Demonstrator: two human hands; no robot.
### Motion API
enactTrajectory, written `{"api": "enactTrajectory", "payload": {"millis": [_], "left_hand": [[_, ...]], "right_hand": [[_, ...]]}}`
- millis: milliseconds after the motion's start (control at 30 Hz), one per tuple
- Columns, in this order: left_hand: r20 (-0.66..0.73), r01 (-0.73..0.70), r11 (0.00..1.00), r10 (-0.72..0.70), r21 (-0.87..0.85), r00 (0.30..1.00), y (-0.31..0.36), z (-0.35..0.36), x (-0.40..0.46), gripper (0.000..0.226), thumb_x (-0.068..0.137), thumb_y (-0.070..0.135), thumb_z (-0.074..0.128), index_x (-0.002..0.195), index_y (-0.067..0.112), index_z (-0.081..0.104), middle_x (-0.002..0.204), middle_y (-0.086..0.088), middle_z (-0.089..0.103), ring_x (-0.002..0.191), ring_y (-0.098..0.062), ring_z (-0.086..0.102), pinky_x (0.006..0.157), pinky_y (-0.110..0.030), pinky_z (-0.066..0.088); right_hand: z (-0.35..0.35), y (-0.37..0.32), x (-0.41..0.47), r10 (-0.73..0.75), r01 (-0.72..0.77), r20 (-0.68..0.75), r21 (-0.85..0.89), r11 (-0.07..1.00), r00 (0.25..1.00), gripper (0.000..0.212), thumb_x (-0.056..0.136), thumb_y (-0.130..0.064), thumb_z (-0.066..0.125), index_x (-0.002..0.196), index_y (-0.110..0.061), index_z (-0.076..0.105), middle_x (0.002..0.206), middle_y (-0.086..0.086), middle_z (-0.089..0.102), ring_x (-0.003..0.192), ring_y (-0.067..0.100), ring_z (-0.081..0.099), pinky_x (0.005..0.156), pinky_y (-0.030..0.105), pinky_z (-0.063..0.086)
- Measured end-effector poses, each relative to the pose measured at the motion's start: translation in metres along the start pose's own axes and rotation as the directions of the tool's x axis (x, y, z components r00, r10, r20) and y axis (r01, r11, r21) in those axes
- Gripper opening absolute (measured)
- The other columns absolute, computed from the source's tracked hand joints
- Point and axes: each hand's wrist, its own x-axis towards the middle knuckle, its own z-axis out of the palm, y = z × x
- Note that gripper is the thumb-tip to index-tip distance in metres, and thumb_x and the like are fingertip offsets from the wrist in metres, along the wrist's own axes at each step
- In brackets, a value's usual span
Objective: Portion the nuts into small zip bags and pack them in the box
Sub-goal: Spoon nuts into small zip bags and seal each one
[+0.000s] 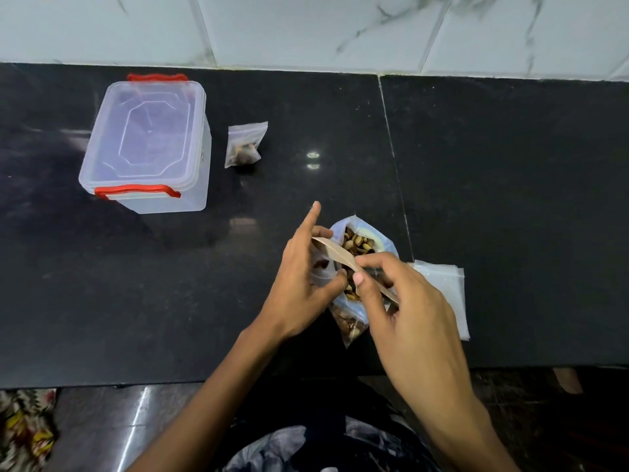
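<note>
A big clear bag of mixed nuts [357,245] stands open on the black counter [204,284] near its front edge. My right hand [405,311] pinches a wooden spoon [335,255], whose bowl points left over a small zip bag [321,267]. My left hand [299,284] holds that small bag, with the index finger sticking up; a few nuts show inside it. One filled small zip bag [244,144] lies farther back. The clear plastic box [146,144] with red latches sits at the back left, its lid on.
A stack of empty small zip bags [442,291] lies right of the nut bag. White marbled wall tiles [306,28] rise behind the counter. Below the counter edge there is dark floor and a patterned cloth [23,430].
</note>
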Motion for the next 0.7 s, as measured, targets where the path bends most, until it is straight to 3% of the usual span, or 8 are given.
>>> {"api": "enactTrajectory", "payload": {"millis": [67,200,333,433,500,567,700], "left_hand": [[0.001,-0.004,0.999,0.004,-0.034,1.000,0.001,-0.001,0.001,0.099,0.075,0.038,0.068,0.147,0.044,0.000,0.119,0.013,0.048,0.113,-0.020,0.052,0.097,-0.038,0.047],[-0.020,0.020,0.998,-0.022,-0.066,1.000,-0.002,-0.001,0.001,0.113,0.068,0.043,0.073,0.150,0.025,-0.003,0.114,0.018,0.051,0.108,-0.007,0.056,0.094,-0.020,0.044],[-0.033,0.110,0.992,-0.112,-0.062,0.993,-0.015,-0.002,-0.002,0.115,0.068,0.023,0.083,0.151,0.025,0.004,0.117,0.021,0.051,0.111,0.003,0.053,0.089,-0.007,0.040],[-0.052,0.182,0.980,-0.186,-0.077,0.981,-0.019,-0.001,-0.003,0.097,0.070,0.021,0.083,0.145,0.031,0.022,0.129,0.013,0.048,0.118,0.003,0.048,0.088,-0.004,0.041],[-0.066,0.189,0.980,-0.193,-0.068,0.979,-0.021,-0.001,-0.002,0.085,0.071,0.024,0.081,0.141,0.030,0.032,0.127,0.019,0.049,0.117,0.005,0.048,0.087,-0.006,0.042],[-0.065,0.192,0.979,-0.197,-0.069,0.978,-0.021,-0.002,0.001,0.071,0.071,0.026,0.079,0.132,0.030,0.042,0.120,0.024,0.051,0.112,0.008,0.051,0.086,-0.007,0.044],[-0.005,0.204,0.974,-0.205,-0.096,0.979,-0.022,-0.004,0.008,0.046,0.072,0.024,0.075,0.112,0.032,0.053,0.105,0.009,0.064,0.097,-0.006,0.062,0.080,-0.022,0.052]], "right_hand": [[0.002,0.000,0.000,-0.007,0.007,-0.024,0.011,1.000,1.000,0.015,0.094,-0.038,0.047,0.105,-0.037,0.058,0.094,-0.020,0.060,0.098,-0.010,0.050,0.072,0.008,0.044],[0.001,-0.003,0.000,-0.005,0.006,-0.052,0.009,1.000,0.999,0.017,0.094,-0.038,0.047,0.105,-0.036,0.059,0.092,-0.017,0.060,0.093,-0.005,0.054,0.072,0.013,0.046],[-0.020,0.004,0.006,0.095,-0.096,-0.118,-0.009,0.995,0.988,0.015,0.094,-0.037,0.045,0.098,-0.035,0.060,0.082,-0.018,0.060,0.074,-0.001,0.059,0.057,0.017,0.045],[-0.029,0.029,0.014,0.226,-0.249,-0.124,-0.227,0.941,0.966,0.018,0.096,-0.033,0.044,0.098,-0.028,0.061,0.074,-0.015,0.055,0.066,0.006,0.054,0.053,0.026,0.040],[-0.023,0.040,0.018,0.290,-0.309,-0.107,-0.354,0.883,0.951,0.019,0.097,-0.030,0.044,0.104,-0.024,0.061,0.075,-0.010,0.052,0.067,0.012,0.052,0.051,0.026,0.032],[-0.012,0.041,0.020,0.312,-0.311,-0.069,-0.419,0.853,0.948,0.020,0.098,-0.026,0.040,0.108,-0.020,0.057,0.083,-0.007,0.053,0.072,0.013,0.051,0.057,0.026,0.033],[0.009,0.034,0.024,0.290,-0.242,0.018,-0.506,0.828,0.957,0.019,0.098,-0.016,0.042,0.116,-0.018,0.043,0.111,0.000,0.054,0.090,0.015,0.058,0.067,0.024,0.041]]}}
